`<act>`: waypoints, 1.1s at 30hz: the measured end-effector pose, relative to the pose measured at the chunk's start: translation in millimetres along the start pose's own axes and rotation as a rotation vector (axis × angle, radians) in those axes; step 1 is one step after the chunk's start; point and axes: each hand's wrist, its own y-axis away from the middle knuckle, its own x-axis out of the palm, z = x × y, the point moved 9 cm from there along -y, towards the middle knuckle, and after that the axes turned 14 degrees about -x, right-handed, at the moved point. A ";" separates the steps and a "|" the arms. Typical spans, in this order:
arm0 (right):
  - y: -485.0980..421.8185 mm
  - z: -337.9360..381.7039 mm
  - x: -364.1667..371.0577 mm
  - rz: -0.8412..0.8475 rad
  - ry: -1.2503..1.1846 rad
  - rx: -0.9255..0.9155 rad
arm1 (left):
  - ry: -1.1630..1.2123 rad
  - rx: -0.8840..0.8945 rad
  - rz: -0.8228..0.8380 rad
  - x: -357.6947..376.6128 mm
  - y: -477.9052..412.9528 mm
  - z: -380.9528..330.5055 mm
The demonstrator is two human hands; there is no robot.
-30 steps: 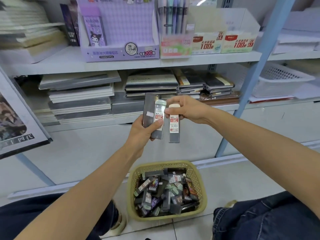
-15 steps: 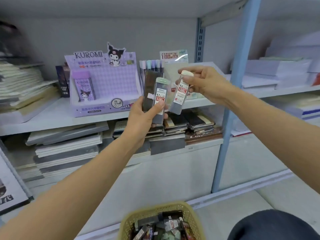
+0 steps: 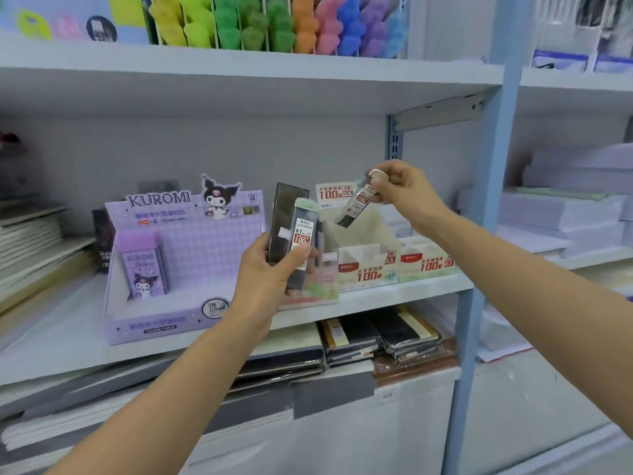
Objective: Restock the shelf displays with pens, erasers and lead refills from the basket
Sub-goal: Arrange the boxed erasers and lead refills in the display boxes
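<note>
Stacked notebooks [image 3: 404, 334], white paper reams [image 3: 561, 210]

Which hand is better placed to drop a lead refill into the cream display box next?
Right. The right hand pinches one refill tube, tilted, just at the open cream display box; the left hand grips two refill cases lower and further left.

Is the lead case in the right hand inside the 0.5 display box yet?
Out: the right hand pinches the lead case by its cap, tilted, over the open 0.5 display box.
</note>
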 end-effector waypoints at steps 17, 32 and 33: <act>-1.4 -30.9 75.3 0.315 0.325 0.012 | 0.080 -0.087 0.108 -7.3 -7.0 2.6; 32.1 35.9 60.4 0.284 -0.160 0.018 | 0.143 -0.152 0.055 24.6 -6.1 5.3; 27.9 36.8 48.6 0.241 -0.163 0.019 | 0.146 -0.145 0.056 25.5 -7.0 4.6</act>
